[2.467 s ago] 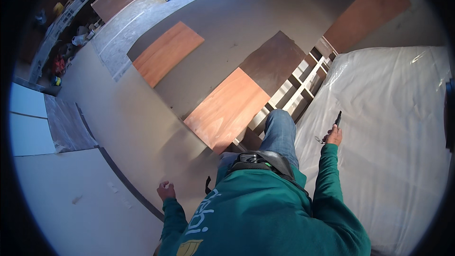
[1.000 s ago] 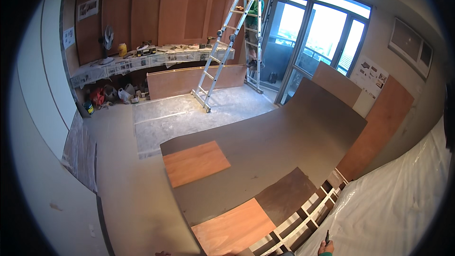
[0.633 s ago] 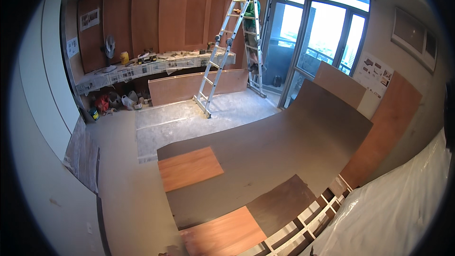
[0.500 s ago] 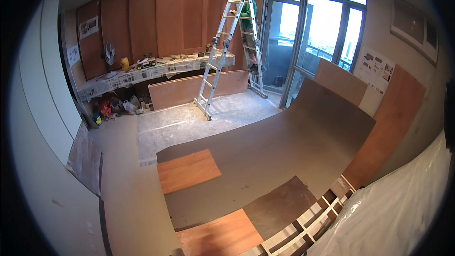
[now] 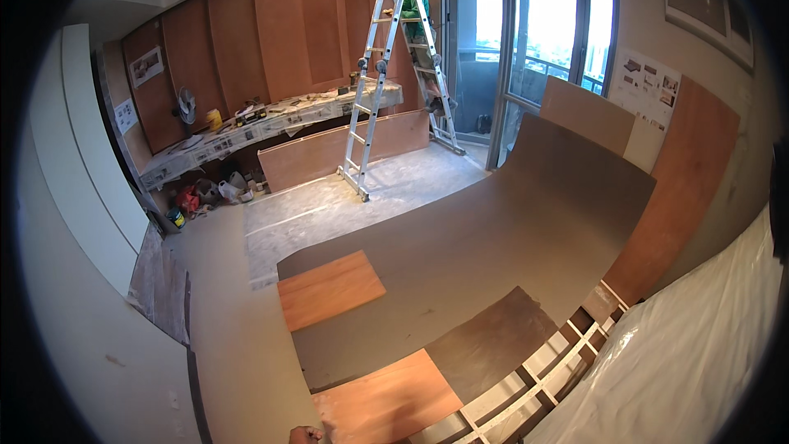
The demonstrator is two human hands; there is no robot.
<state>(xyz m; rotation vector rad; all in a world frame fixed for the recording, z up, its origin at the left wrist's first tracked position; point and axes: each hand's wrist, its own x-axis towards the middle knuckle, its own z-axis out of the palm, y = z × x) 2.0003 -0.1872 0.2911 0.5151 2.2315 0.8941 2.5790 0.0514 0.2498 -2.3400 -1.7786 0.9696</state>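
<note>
Newly visible, left hand (image 5: 305,434) near orange board (image 5: 393,399).

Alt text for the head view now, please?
The person's left hand shows at the lower edge, beside a wooden board at the near end of a grey-brown sheet. A pale lattice frame and plastic sheeting are to the right; farther back, a co-worker in green is up a ladder by windows.

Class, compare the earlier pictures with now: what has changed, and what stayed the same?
The view has tilted up. The right hand, earlier holding a slim dark object, has left the picture; its grip cannot be told. The left hand shows only at the lower edge. The near orange panel, dark brown panel and wooden frame lie as before.
</note>
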